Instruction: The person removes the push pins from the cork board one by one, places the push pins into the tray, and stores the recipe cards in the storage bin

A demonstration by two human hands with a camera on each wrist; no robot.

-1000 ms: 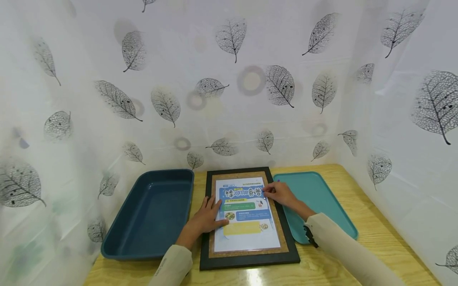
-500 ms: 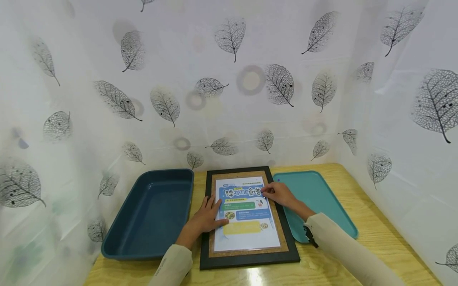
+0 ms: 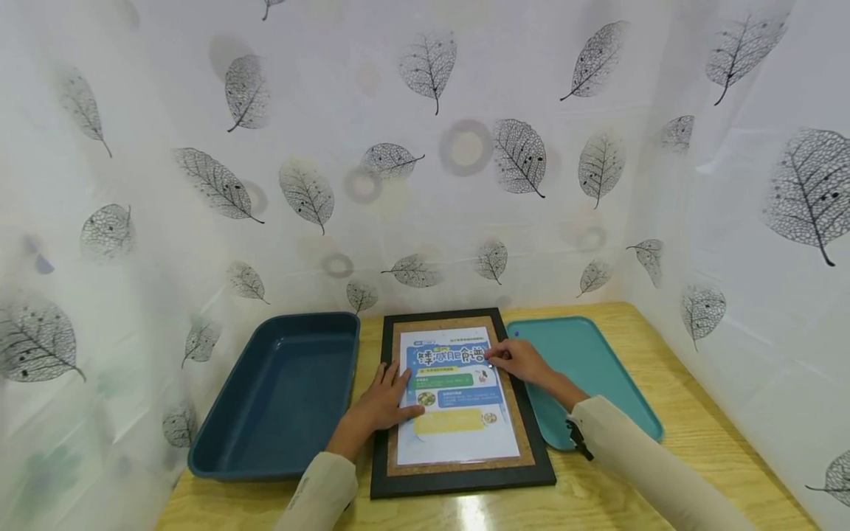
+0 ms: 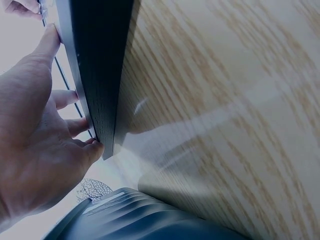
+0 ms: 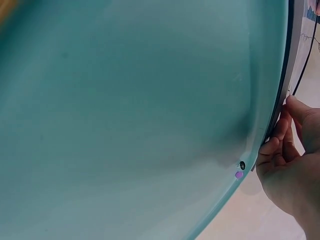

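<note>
A black-framed cork board (image 3: 458, 483) lies on the table, with a colourful printed sheet (image 3: 458, 448) on its cork. My left hand (image 3: 375, 404) is spread over the board's left side, its thumb and fingertips resting on the sheet. In the left wrist view the fingers of that hand (image 4: 47, 125) reach over the black frame (image 4: 100, 75). At the sheet's upper right edge, my right hand (image 3: 524, 363) has thumb and forefinger pinched together on something small, mostly hidden by the fingertips. The right wrist view shows this hand (image 5: 295, 155) beside the frame, its other fingers curled.
Left of the board stands a deep dark blue tray (image 3: 279, 398). A shallow teal tray (image 3: 584, 361) lies to the right, under my right forearm, with a small purple thing (image 5: 239, 175) near its rim. A leaf-patterned curtain (image 3: 425, 206) surrounds the wooden table (image 3: 690, 442).
My right fingertips have shifted slightly left over the sheet's edge since a second ago and still pinch. The left hand stays where it was.
</note>
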